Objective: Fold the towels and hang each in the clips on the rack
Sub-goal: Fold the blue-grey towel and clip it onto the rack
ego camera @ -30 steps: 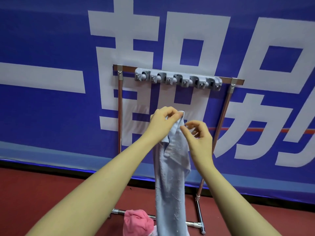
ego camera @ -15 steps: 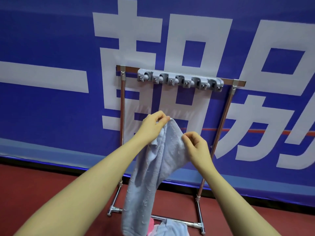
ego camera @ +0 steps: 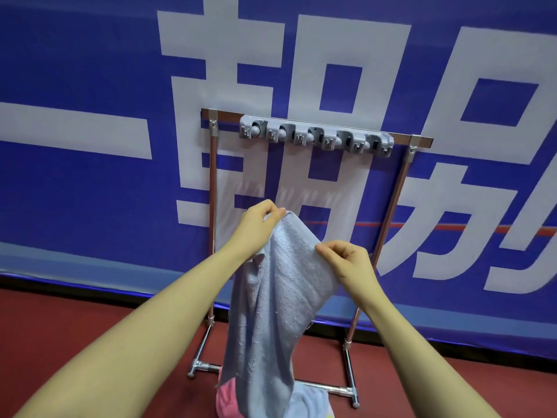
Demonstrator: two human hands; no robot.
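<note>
Two bare hands hold one pale blue terry towel (ego camera: 280,297) up in front of the rack, roughly at the centre of the view. Going left to right: the left hand (ego camera: 256,227) pinches the towel's upper corner between thumb and curled fingertips, at about 11 o'clock from the towel's middle. The right hand (ego camera: 349,263) pinches the opposite upper edge at about 2 o'clock, fingers curled onto the cloth. Between them the top edge slopes down toward the right, and the rest hangs in loose vertical folds toward the floor.

Behind stands the copper-and-chrome tube rack (ego camera: 212,206), with a grey plastic strip of clips (ego camera: 316,135) fixed along its top bar, at 12 o'clock from the hands and well apart from them. No clip holds anything. At 6 o'clock, by the rack's base bar, a pink cloth (ego camera: 224,399) and another light blue cloth (ego camera: 310,399) lie on the red floor (ego camera: 60,342).

Assessment: folding is at an early stage; nothing is hung.

Risks noted:
- Both holds are fingertip pinches on thick cloth; a corner could slip free under the hanging weight.
- The uneven top edge would give a crooked fold.
- The dangling tail may drag on the floor cloths.
- A bulky fold may not seat in a clip and could drop out.
</note>
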